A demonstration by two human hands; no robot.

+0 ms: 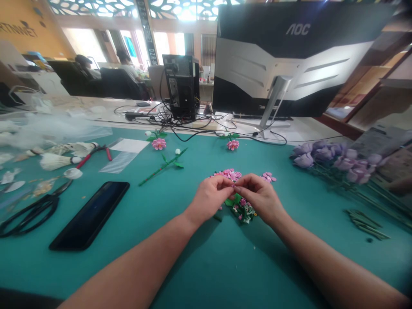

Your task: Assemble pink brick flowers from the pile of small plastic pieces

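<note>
My left hand (210,194) and my right hand (262,197) meet fingertip to fingertip above the mat. Both are closed in a pinch on a small pink building-block piece (233,186), mostly covered by the fingers. Just behind them lies a heap of pink petal pieces (230,174), with further pink pieces (268,177) to the right. Below the hands is a pile of small green, white and pink pieces (244,212), partly hidden by my right hand. Two assembled pink flowers (159,143) (233,145) and a green stem with a white bud (164,166) lie farther back.
On the green mat (206,266), a black phone (92,216), scissors (30,212), red-handled pliers (93,156) and shuttlecocks (59,161) lie left. Purple flowers (334,159) and green stem pieces (367,223) lie right. Cables (180,128), a computer case (182,86) and a monitor (273,64) stand behind.
</note>
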